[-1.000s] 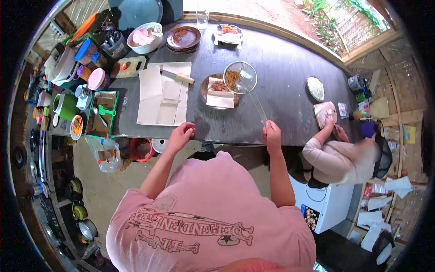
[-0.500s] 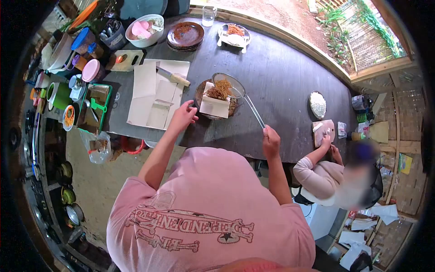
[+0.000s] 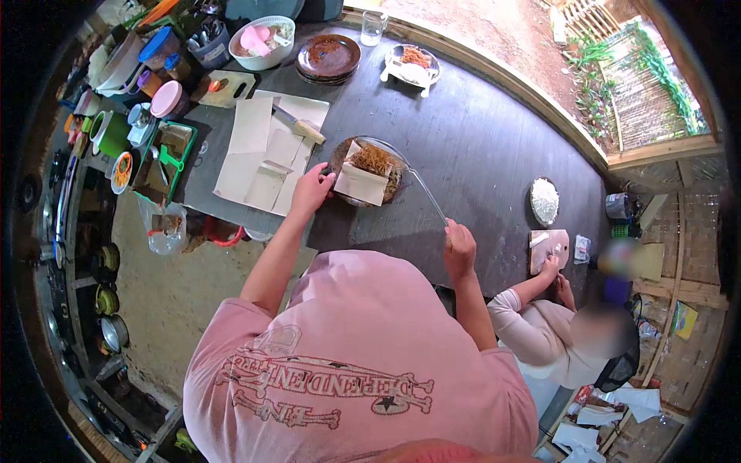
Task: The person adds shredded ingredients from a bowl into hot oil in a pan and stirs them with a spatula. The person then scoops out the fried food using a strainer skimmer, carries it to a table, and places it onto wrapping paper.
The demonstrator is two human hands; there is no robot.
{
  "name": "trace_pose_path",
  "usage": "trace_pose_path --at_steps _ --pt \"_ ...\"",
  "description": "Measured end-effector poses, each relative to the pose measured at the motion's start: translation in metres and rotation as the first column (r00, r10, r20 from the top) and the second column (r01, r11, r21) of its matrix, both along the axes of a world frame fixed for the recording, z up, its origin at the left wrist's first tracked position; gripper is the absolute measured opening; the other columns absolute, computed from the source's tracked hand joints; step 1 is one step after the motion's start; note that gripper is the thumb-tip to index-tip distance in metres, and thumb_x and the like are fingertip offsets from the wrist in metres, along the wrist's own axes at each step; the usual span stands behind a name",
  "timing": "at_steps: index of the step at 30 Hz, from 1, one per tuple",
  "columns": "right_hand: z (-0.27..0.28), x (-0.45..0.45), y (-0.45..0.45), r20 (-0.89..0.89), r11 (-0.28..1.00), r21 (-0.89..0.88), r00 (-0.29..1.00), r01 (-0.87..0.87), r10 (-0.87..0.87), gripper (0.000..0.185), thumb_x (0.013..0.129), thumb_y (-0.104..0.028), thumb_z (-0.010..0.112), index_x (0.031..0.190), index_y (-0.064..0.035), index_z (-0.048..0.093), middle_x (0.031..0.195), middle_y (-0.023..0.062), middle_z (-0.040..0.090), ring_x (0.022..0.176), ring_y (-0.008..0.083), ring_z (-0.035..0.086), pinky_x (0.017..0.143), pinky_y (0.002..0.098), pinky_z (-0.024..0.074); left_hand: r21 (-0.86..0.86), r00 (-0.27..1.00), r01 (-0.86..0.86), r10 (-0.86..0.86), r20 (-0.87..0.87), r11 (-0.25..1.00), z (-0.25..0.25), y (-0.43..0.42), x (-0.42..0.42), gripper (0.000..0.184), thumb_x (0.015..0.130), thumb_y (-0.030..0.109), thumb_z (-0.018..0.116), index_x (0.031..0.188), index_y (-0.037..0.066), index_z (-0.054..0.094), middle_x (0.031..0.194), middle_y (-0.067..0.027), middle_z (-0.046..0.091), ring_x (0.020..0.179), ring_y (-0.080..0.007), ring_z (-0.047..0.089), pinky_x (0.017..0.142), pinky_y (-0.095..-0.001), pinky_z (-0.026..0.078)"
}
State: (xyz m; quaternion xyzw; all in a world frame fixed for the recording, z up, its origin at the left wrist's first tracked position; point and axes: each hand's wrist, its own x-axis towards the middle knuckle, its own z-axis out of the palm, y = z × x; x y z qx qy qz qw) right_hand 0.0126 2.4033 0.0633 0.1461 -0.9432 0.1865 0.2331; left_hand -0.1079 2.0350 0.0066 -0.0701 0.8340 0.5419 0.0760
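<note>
My right hand (image 3: 461,248) is closed around the long metal handle of a strainer (image 3: 424,187), whose round head lies over the far side of a dark round bowl (image 3: 397,187). Inside that bowl, a piece of light cardboard or paper (image 3: 361,185) carries a heap of brown fried shreds (image 3: 372,160). My left hand (image 3: 312,190) is at the near left edge of the bowl, its fingers curled against the dark rim. Just left of it lie flattened cardboard sheets (image 3: 239,158) with a wooden-handled knife (image 3: 307,129) on top.
Brown plates (image 3: 328,58) are stacked at the back, beside a glass (image 3: 373,28) and a plate of food (image 3: 413,68). At right, a co-worker's hands (image 3: 552,270) work at a cutting board (image 3: 549,247), near a bowl of white food (image 3: 544,202). Containers and a green-rimmed tray (image 3: 181,158) crowd the left.
The strainer's head has come down lower over the bowl, and the shreds now rest on the paper. My left hand has moved up to the bowl's rim. The view has shifted slightly.
</note>
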Motion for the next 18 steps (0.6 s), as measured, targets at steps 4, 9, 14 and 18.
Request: trace_pose_path --at_steps 4,9,14,18 --pt "-0.003 0.001 0.002 -0.012 1.0 -0.011 1.0 -0.006 0.006 0.023 0.085 -0.002 0.064 0.108 -0.0016 0.065 0.077 0.0125 0.06 0.071 0.0296 0.061 0.063 0.0402 0.0504 -0.051 1.0 -0.011 0.011 0.0 0.999 0.005 0.0 0.001 0.046 0.093 0.027 0.065 0.13 0.0 0.058 0.074 -0.0094 0.071 0.06 -0.015 0.067 0.06 -0.0307 0.052" --pt "-0.006 0.003 0.003 -0.041 1.0 0.0 0.999 -0.011 0.011 0.023 0.084 -0.001 0.065 0.107 -0.0024 0.066 0.074 0.0114 0.058 0.067 0.0298 0.059 0.061 0.0398 0.0498 0.02 0.999 -0.035 0.035 -0.003 0.999 -0.011 -0.003 0.0 0.043 0.092 0.03 0.068 0.123 -0.001 0.063 0.071 -0.0081 0.07 0.058 -0.0135 0.066 0.057 -0.0295 0.051" --pt "-0.008 0.005 0.005 -0.047 1.0 -0.012 0.999 0.0 -0.001 0.023 0.084 0.0 0.066 0.106 -0.0025 0.066 0.073 0.0113 0.058 0.066 0.0291 0.059 0.059 0.0393 0.0499 0.067 0.999 -0.041 0.039 0.031 0.997 -0.01 -0.004 -0.002 0.039 0.093 0.029 0.068 0.118 -0.001 0.065 0.07 -0.006 0.068 0.056 -0.0113 0.064 0.054 -0.0276 0.049" --pt "-0.009 0.005 0.007 -0.09 1.0 0.005 0.996 -0.006 0.007 0.024 0.083 0.0 0.068 0.106 -0.0025 0.066 0.075 0.0114 0.059 0.067 0.0282 0.06 0.06 0.0379 0.0507 0.095 0.998 -0.049 0.046 0.034 0.994 -0.011 -0.004 -0.002 0.035 0.094 0.028 0.068 0.113 -0.001 0.067 0.071 -0.0046 0.067 0.056 -0.0096 0.062 0.052 -0.0263 0.047"
